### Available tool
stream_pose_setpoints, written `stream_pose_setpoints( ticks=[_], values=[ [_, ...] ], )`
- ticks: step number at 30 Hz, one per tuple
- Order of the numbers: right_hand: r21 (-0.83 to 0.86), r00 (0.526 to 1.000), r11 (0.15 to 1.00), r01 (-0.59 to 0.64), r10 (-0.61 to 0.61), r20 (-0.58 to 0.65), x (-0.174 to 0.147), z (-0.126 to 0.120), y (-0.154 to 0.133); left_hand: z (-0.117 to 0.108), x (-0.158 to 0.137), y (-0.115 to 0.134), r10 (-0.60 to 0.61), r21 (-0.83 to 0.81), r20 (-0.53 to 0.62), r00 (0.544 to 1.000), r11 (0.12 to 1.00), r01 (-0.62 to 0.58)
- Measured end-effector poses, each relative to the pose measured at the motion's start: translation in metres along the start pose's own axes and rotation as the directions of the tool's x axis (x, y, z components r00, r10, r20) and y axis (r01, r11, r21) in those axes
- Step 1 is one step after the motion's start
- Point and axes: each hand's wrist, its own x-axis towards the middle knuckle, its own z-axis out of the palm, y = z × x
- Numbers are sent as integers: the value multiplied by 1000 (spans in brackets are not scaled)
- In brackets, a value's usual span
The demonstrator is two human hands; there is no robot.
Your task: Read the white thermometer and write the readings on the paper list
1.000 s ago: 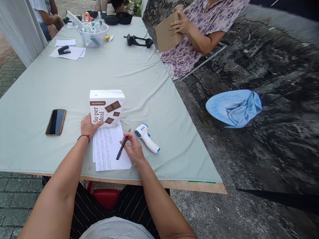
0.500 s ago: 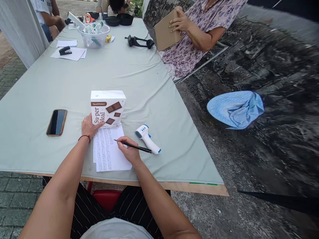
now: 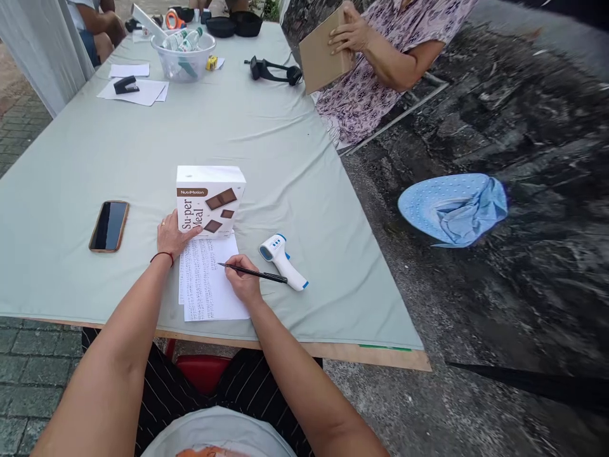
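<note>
My left hand (image 3: 172, 236) grips the lower left corner of a white box (image 3: 233, 209) printed with brown chocolate bars, its thumb across the front. The box stands upright at the top of some sheets of paper (image 3: 226, 298) covered in rows of small handwriting. In my right hand (image 3: 245, 279), closed around it, is a slim black pen (image 3: 269, 276). The pen's tip points left at the written rows; whether it touches the paper I cannot tell. A white and blue infrared thermometer (image 3: 285, 263) lies just right of the right hand.
A phone (image 3: 109, 226) lies on the left of the table. Farther back are a stapler (image 3: 126, 84) on papers, a clear basin (image 3: 183, 68) of bottles and a black strap-like device (image 3: 273, 71). Another person's hand (image 3: 352, 32) holds a cardboard piece (image 3: 323, 54). A blue cover (image 3: 451, 209) appears at right.
The view has tilted slightly, so the table items sit a little higher in the picture. The pen lies a little flatter in my right hand. My left hand stays on the box.
</note>
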Motion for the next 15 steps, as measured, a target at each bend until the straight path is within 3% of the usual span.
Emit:
stream_pose_setpoints(
  ticks=[7, 15],
  values=[
    [-38, 1000, 999, -22, 22, -2, -1, 0, 1, 0, 0, 1, -9, 16, 8, 1000, 1000, 9],
    [-104, 996, 992, 74, -69, 51, -4, 1, -2, 2, -1, -2, -8, 15, -2, 1000, 1000, 8]
  ],
)
